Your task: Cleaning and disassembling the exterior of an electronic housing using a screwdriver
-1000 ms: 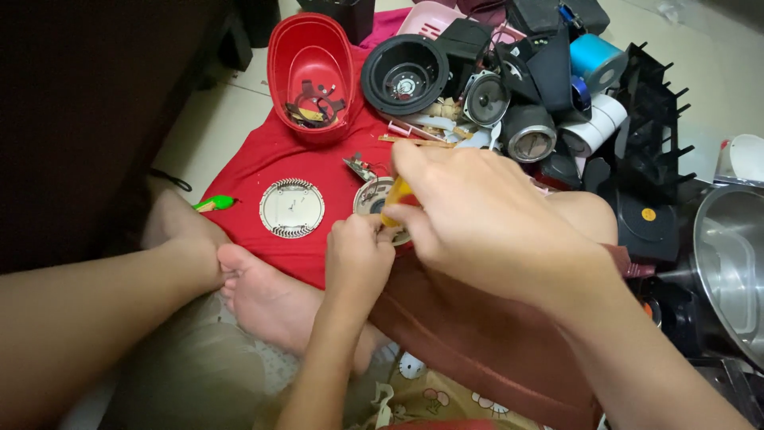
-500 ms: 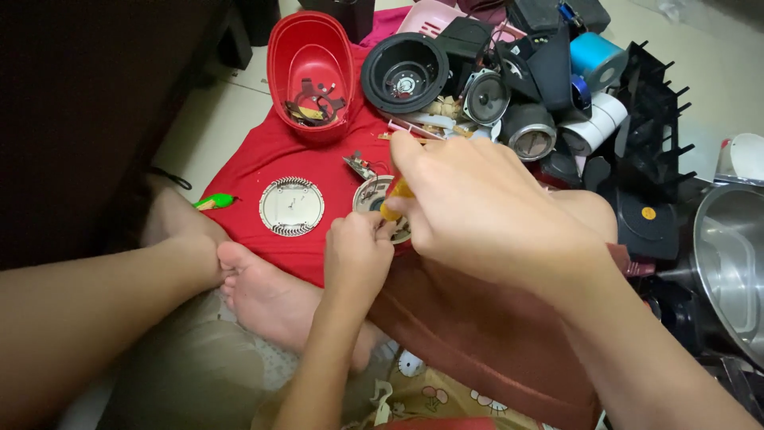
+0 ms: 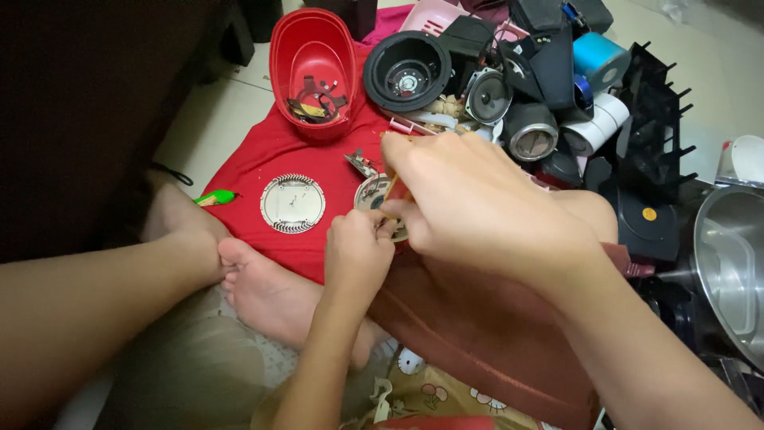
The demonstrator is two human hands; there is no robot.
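We're keeping loose black bits in the red tub (image 3: 312,56); right hand (image 3: 477,207) is pinching an upright screwdriver (image 3: 395,191), left hand (image 3: 358,255) gripping the round metal part (image 3: 372,193).

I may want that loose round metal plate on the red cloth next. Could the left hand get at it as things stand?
Probably yes. The round metal plate lies flat and uncovered on the red cloth, just beside the left hand, with nothing between them. That hand is now pinching a small part, though.
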